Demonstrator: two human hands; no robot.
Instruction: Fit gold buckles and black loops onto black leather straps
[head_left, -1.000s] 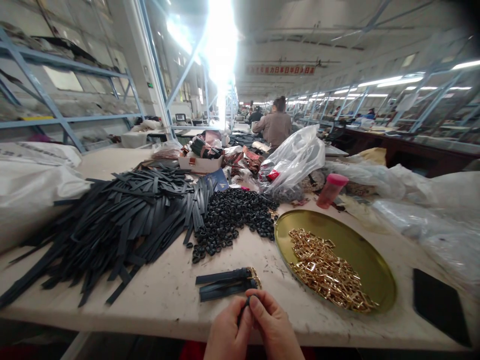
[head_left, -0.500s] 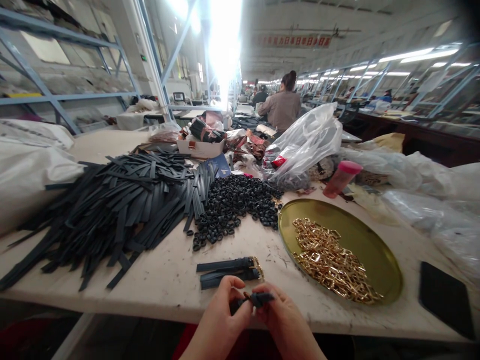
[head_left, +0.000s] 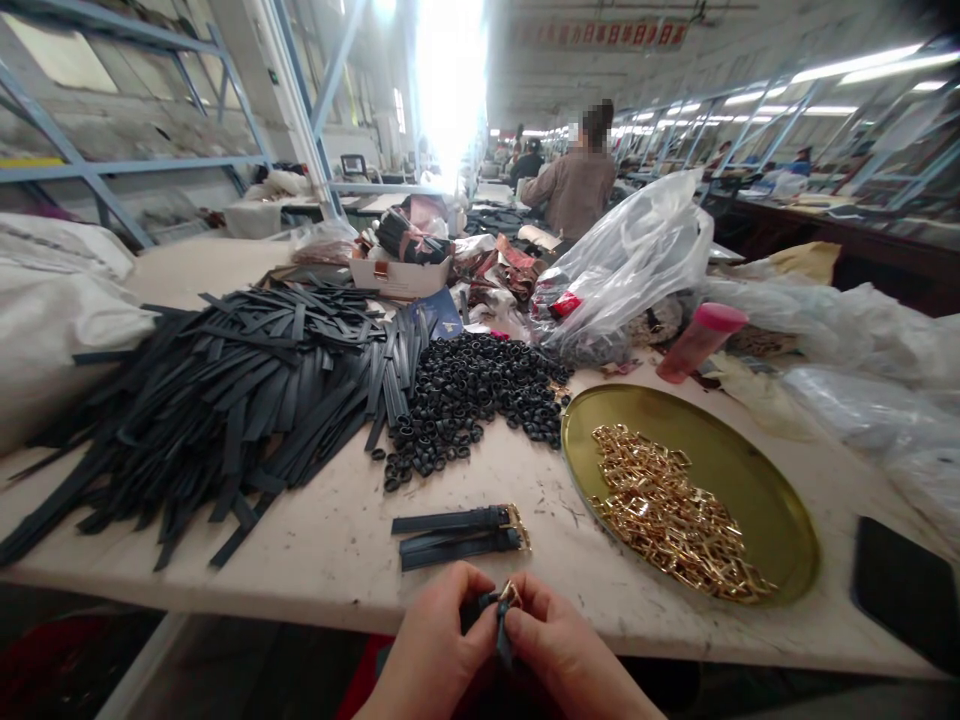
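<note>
My left hand [head_left: 439,640] and my right hand [head_left: 559,650] meet at the near table edge, both pinched on one dark strap [head_left: 500,625] that carries a gold buckle [head_left: 511,594] at its top. Just beyond them lie two finished straps with gold buckles [head_left: 457,532]. A large heap of loose dark straps [head_left: 225,400] covers the left of the table. A pile of small black loops [head_left: 472,400] sits in the middle. A round gold tray [head_left: 750,480] on the right holds several gold buckles [head_left: 667,515].
A clear plastic bag [head_left: 622,270] and a pink bottle [head_left: 701,342] stand behind the tray. A black phone [head_left: 904,590] lies at the right edge. White sacks [head_left: 52,310] are on the left, a cardboard box [head_left: 401,275] farther back. A person in a brown jacket [head_left: 574,185] works beyond.
The strap in my hands has turned from lying across to hanging down, and the gold buckle now shows at its top. The camera has tipped downward a little.
</note>
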